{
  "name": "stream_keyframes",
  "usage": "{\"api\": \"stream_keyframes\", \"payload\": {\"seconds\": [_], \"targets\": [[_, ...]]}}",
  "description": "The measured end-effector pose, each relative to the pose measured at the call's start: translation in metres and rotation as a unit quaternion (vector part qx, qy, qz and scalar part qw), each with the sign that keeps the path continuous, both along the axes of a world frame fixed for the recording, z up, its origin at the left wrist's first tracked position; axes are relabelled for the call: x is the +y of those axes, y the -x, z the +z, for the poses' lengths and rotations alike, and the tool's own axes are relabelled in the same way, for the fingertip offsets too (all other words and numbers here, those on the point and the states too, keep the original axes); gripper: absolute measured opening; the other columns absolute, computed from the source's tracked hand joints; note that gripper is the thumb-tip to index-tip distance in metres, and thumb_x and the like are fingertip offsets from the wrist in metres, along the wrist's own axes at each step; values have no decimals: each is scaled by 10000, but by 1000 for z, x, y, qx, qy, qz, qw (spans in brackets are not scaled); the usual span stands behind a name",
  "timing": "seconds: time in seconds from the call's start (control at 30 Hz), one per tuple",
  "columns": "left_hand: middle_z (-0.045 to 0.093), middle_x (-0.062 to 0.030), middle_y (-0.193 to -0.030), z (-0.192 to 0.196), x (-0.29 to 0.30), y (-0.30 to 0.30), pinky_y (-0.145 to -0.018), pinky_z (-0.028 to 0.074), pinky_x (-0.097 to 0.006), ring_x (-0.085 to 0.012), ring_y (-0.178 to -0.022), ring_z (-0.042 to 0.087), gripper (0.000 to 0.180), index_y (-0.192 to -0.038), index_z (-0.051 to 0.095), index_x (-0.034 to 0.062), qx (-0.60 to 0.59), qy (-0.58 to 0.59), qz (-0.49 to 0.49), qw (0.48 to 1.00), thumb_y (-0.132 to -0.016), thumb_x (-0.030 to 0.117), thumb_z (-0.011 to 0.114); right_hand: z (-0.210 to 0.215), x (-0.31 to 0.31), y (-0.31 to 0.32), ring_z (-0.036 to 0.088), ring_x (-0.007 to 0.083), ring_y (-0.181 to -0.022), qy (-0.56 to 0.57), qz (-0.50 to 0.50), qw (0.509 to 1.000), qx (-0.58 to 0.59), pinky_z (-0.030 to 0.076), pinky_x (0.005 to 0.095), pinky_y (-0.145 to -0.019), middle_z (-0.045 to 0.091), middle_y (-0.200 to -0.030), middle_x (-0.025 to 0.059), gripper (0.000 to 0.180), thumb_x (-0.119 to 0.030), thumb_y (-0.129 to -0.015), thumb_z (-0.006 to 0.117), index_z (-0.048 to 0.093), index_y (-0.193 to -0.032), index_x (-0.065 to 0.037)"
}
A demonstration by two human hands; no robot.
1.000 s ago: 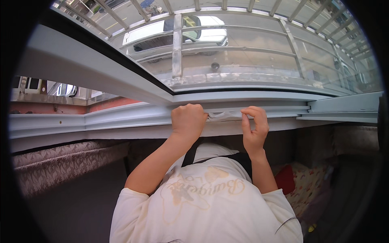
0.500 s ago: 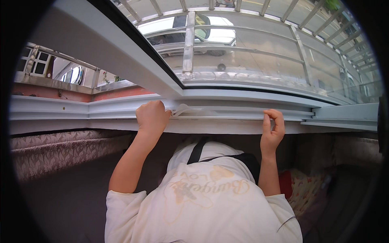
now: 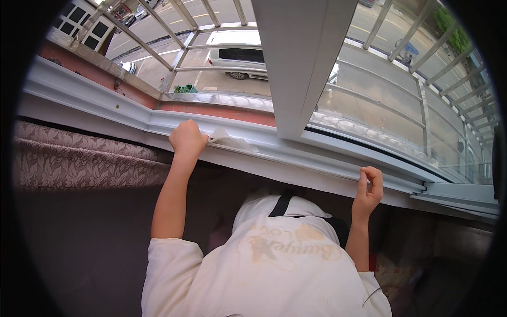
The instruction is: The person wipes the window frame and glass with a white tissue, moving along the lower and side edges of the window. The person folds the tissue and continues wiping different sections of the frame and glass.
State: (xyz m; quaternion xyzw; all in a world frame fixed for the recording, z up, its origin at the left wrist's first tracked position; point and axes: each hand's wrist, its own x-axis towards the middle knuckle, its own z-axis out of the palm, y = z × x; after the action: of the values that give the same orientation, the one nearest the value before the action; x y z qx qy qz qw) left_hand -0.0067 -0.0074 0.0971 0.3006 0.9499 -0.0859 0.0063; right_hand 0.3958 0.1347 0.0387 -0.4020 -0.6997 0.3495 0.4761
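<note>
My left hand [image 3: 188, 138] is closed in a fist at the inner edge of the white window track [image 3: 296, 151]. From its fingers a thin, whitish translucent strip [image 3: 235, 141] trails to the right along the track; its far end is hard to make out. Farther right, my right hand [image 3: 368, 191] is pinched, thumb against curled fingers, at the same inner edge. Whatever lies between those fingertips is too small to tell. Both forearms reach up from the short sleeves of a white shirt.
A white sliding window frame [image 3: 309, 74] with glass stands over the track. Beyond it are metal security bars [image 3: 219, 68], a green crate [image 3: 186, 89] and a parked white vehicle [image 3: 237, 55]. Patterned fabric [image 3: 90, 158] hangs under the sill at left.
The view has tilted and shifted, so the window frame appears farther right and more upright. My right hand appears lower in the picture. Both hands keep their closed shapes.
</note>
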Motion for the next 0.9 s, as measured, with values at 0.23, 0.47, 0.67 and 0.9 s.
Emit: {"api": "stream_keyframes", "payload": {"seconds": [0.23,0.47,0.67,0.9], "targets": [[734,-182,-895,-16,-5,-13,-736,580,-453,-384,-861,718,140,-800,731,21,-11,-88,18,996,-782,159,711,6,-5,30,541,104,-892,4,37,999,-24,433,229,-817,598,-983,33,74,9,-955,572,642,-973,-6],[725,-202,-960,-4,-10,-16,-790,570,-470,-406,-904,702,312,-866,739,-1,-147,-118,83,979,-746,283,782,-2,-7,41,543,134,-859,44,43,998,5,440,249,-782,605,-959,55,58,0,-943,582,638,-958,0],[719,-215,-973,-8,-2,-38,-814,570,-469,-408,-936,701,294,-872,732,-10,-168,-154,138,964,-744,253,764,-8,-5,43,541,133,-860,76,72,994,15,434,246,-784,601,-949,55,53,0,-943,586,638,-954,-2],[722,-194,-927,-22,15,-63,-786,571,-480,-411,-888,702,195,-851,737,9,-160,-197,182,950,-757,179,717,-11,7,39,554,144,-842,73,127,989,-6,446,254,-761,609,-934,66,59,15,-933,590,645,-954,7]]}}
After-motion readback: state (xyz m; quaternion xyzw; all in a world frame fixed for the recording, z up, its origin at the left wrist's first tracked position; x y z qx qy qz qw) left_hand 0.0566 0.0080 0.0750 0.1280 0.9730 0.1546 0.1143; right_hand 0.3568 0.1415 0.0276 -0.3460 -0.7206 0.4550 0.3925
